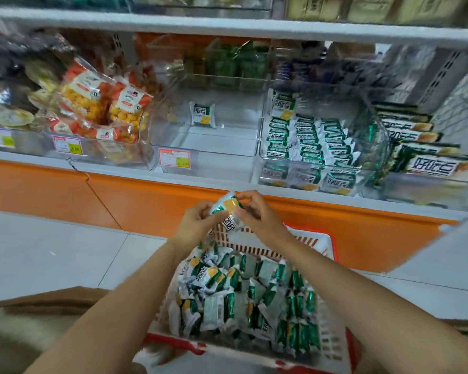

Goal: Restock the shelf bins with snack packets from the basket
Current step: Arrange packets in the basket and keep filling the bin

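A white basket with a red rim (333, 245) stands on the floor below me, heaped with several green, white and yellow snack packets (243, 292). Above its far edge my left hand (193, 222) and my right hand (254, 211) both pinch snack packets (226, 209) of the same kind, held between them just in front of the orange shelf base. The clear middle bin (208, 147) on the shelf holds one such packet (203, 114). The clear bin to its right (316, 157) is stacked with several of these packets.
The left bin (92, 147) holds bags of yellow and orange snacks. Boxed green packs (427, 157) lie at the far right of the shelf. An upper shelf board (227, 25) overhangs the bins. A brown cardboard box (52, 300) sits at my lower left on the white tiled floor.
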Demonstrator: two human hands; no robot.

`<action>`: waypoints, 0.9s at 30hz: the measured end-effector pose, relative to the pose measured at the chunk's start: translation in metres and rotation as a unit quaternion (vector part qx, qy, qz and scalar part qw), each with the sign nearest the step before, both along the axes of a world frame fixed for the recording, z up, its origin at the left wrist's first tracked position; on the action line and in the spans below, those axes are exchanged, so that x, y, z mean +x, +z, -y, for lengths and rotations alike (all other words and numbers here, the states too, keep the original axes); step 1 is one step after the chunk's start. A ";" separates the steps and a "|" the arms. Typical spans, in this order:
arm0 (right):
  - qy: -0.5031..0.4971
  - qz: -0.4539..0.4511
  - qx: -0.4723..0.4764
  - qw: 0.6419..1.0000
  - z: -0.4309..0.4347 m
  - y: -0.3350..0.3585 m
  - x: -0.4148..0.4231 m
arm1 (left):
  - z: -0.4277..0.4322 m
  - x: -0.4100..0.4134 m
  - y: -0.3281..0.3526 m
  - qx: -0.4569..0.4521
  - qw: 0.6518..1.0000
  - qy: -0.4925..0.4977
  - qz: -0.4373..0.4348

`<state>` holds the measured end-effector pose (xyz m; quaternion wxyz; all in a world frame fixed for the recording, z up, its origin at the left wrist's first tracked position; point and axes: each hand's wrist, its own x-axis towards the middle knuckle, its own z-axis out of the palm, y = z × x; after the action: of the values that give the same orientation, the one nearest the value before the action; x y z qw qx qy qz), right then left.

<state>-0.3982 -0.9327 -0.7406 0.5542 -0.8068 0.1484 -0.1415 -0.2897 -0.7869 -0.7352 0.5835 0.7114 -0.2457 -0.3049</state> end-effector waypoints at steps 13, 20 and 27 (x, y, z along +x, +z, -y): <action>-0.093 0.098 0.080 0.988 0.027 0.046 -0.030 | 0.030 -0.022 0.051 -0.033 0.997 -0.053 0.054; -0.065 0.150 -0.050 0.985 0.054 0.078 -0.037 | 0.062 -0.016 0.080 -0.055 0.979 -0.087 0.174; -0.074 0.161 -0.139 0.974 0.101 0.115 -0.016 | 0.110 0.012 0.110 -0.108 0.961 -0.072 0.243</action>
<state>-0.4141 -1.0335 -0.6256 0.4412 -0.8292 0.0952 -0.3297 -0.2776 -0.8968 -0.6255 0.5567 0.6770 -0.4620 -0.1357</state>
